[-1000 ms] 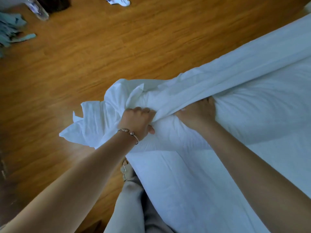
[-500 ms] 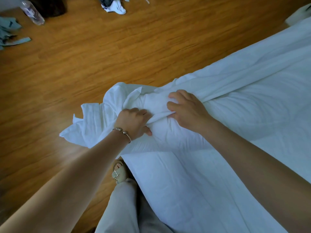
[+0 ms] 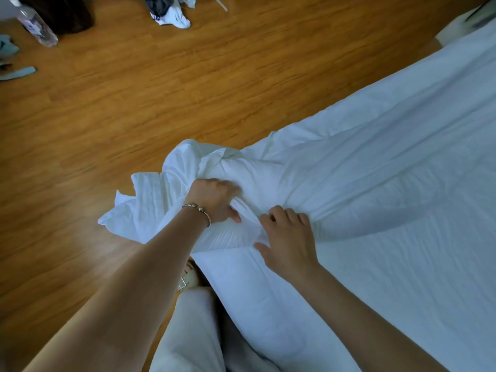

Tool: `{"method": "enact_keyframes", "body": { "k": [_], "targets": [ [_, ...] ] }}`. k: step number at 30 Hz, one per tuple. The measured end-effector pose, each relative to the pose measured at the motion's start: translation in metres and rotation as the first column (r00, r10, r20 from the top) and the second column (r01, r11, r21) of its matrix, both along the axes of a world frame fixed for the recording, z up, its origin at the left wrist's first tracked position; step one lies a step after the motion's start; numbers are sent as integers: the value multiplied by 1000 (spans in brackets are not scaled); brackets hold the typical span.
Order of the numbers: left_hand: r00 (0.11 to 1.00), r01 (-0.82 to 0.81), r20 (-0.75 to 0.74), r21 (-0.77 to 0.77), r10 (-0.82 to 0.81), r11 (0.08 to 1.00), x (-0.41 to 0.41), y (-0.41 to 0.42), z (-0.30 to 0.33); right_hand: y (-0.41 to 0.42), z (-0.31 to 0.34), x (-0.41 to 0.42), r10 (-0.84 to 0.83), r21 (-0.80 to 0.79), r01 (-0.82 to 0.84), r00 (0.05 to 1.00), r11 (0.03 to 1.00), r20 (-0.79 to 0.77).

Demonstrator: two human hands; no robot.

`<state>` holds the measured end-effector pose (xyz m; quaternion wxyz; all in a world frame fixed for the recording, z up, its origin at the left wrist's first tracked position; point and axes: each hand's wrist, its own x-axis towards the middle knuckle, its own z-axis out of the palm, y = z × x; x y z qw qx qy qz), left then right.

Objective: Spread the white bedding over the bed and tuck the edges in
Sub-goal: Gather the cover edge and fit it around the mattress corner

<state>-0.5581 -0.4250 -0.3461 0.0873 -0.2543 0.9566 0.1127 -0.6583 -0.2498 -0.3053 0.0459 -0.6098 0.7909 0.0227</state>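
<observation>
The white bedding [image 3: 375, 167] lies across the bed [image 3: 268, 304], which fills the right side of the head view. Its corner is bunched into a loose flap [image 3: 150, 200] that hangs out over the floor. My left hand [image 3: 214, 200], with a bracelet on the wrist, is closed around the bunched fabric at that corner. My right hand [image 3: 288, 237] sits just to its right, fingers curled into a fold of the same bedding and pressing it down on the mattress corner.
A wooden floor [image 3: 134, 103] spreads to the left and beyond. A plastic bottle [image 3: 36, 26], a dark bag [image 3: 64, 12], teal cloth [image 3: 10, 49] and a white shoe with clothes [image 3: 171, 14] lie far off. My foot in a sandal [image 3: 188, 277] stands by the bed corner.
My right hand came off the upper fold and moved down toward me, gripping lower on the bedding. My left hand kept its hold on the bunched corner. The camera tilted up slightly.
</observation>
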Motion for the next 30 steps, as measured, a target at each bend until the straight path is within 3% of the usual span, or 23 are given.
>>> {"method": "enact_keyframes", "body": {
  "k": [4,9,13,19,30],
  "targets": [
    [980,57,-189,-30,-62,998,10,0,-10,-36,-23,19,-49,169,43,998,985,31],
    [921,220,-304,-115,-245,969,27,-23,-5,-60,-46,20,-172,162,157,982,974,83],
    [909,382,-146,-87,-391,920,40,-54,12,-63,-48,25,-201,119,194,978,974,53],
    [938,299,171,43,-302,953,77,-103,27,-61,-45,31,-244,119,241,970,963,9],
    [923,325,104,306,-371,895,137,-125,25,-70,-42,34,-275,152,277,961,949,-34]
  ]
}}
